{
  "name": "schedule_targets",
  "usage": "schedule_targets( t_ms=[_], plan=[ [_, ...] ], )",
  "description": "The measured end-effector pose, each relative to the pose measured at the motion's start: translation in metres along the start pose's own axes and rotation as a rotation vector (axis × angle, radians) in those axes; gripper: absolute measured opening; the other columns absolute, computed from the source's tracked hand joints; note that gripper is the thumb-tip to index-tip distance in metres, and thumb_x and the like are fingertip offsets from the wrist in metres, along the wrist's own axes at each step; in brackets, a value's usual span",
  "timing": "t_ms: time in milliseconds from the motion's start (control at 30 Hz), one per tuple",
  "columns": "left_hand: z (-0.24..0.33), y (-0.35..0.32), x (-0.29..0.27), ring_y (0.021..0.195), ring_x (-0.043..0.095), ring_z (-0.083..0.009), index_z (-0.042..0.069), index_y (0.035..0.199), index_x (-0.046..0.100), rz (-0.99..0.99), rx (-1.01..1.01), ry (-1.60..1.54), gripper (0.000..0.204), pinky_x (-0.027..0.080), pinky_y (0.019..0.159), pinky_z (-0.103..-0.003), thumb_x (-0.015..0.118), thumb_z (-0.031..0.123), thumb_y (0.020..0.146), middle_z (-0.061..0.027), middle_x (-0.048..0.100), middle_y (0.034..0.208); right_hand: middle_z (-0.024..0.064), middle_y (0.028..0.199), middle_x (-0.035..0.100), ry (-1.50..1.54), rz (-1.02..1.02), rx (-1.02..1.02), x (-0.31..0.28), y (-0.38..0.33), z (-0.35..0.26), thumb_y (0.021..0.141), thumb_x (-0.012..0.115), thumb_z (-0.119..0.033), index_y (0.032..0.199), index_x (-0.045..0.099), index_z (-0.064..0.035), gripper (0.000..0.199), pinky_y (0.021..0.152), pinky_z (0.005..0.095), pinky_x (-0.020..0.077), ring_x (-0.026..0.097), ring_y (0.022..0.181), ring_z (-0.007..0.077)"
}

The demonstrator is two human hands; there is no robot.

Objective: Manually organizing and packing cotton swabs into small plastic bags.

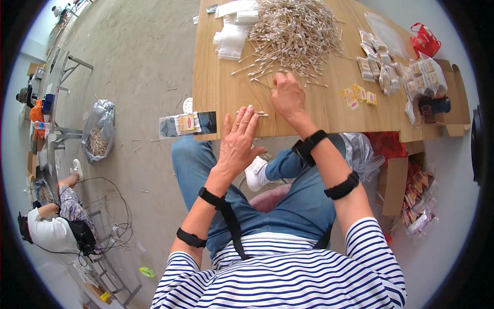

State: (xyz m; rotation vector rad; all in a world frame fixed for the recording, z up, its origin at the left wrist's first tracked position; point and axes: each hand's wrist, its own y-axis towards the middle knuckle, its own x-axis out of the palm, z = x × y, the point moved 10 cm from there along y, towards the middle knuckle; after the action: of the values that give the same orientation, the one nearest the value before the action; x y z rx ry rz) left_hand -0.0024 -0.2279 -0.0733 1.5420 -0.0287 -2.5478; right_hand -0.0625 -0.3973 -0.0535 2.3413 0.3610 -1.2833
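Note:
A large heap of cotton swabs (pixel 298 33) covers the far part of the wooden table (pixel 231 87). My right hand (pixel 288 95) is at the heap's near edge with its fingers curled together; what they hold, if anything, is hidden. Flat near the table's front edge lies my left hand (pixel 241 135), fingers stretched out over a few loose cotton swabs (pixel 261 114) whose tips stick out to the right. Left of that hand, a clear bag of cotton swabs (pixel 179 124) with a yellow and red label (pixel 188 122) lies over the table's left corner.
Clear plastic bags (pixel 230 42) lie left of the heap. Yellow labels (pixel 358 96) and packed swab bundles (pixel 379 62) sit to the right, beside a red bag (pixel 425 40) and a cardboard box (pixel 453 98). Another person (pixel 56 226) sits at the far left.

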Motion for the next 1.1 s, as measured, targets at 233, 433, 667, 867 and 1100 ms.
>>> schedule_targets(
  t_ms=[233,433,667,867,1100],
  plan=[
    [-0.006,-0.001,-0.001,0.153,0.023,-0.0292,0.003,0.150,0.040,-0.006,0.034,0.032,0.097,0.011,0.124,-0.053,0.084,0.040,0.071,-0.0128,0.031,0.162,0.0185,0.095,0.063,0.084,-0.309,-0.170,0.034,-0.032,-0.026,0.082,0.061,-0.006,0.087,0.065,-0.0075,0.007,0.076,0.0492,0.0538,0.066,0.088,0.0407],
    [-0.003,0.003,-0.002,0.153,0.023,-0.0288,0.004,0.152,0.037,0.005,0.030,0.028,0.102,0.009,0.124,-0.054,0.084,0.042,0.070,-0.0125,0.030,0.163,0.0186,0.098,0.063,-0.007,-0.078,-0.182,0.021,0.019,-0.023,0.083,0.060,-0.005,0.091,0.067,-0.0074,0.010,0.076,0.0485,0.0545,0.066,0.090,0.0398],
    [-0.007,0.011,0.003,0.153,0.023,-0.0284,0.004,0.154,0.034,0.026,-0.013,0.022,0.112,0.010,0.124,-0.055,0.086,0.046,0.064,-0.0130,0.029,0.163,0.0192,0.102,0.062,-0.121,-0.155,-0.190,0.040,0.018,-0.021,0.081,0.062,-0.004,0.095,0.066,-0.0066,0.015,0.077,0.0472,0.0563,0.068,0.094,0.0374],
    [-0.008,0.008,-0.002,0.153,0.024,-0.0269,0.007,0.152,0.039,0.001,0.026,0.030,0.106,0.010,0.124,-0.056,0.086,0.043,0.065,-0.0117,0.030,0.163,0.0172,0.099,0.061,-0.029,-0.019,-0.158,0.019,0.015,-0.016,0.085,0.067,-0.011,0.092,0.066,-0.0079,0.007,0.078,0.0483,0.0538,0.066,0.091,0.0389],
    [-0.001,0.005,-0.005,0.154,0.021,-0.0259,0.008,0.152,0.040,-0.013,-0.025,0.087,0.103,0.010,0.122,-0.062,0.087,0.038,0.065,-0.0107,0.027,0.165,0.0189,0.101,0.060,-0.045,-0.080,-0.185,0.030,0.024,-0.014,0.085,0.061,-0.007,0.093,0.065,-0.0079,0.009,0.076,0.0485,0.0563,0.067,0.094,0.0389]
  ],
)
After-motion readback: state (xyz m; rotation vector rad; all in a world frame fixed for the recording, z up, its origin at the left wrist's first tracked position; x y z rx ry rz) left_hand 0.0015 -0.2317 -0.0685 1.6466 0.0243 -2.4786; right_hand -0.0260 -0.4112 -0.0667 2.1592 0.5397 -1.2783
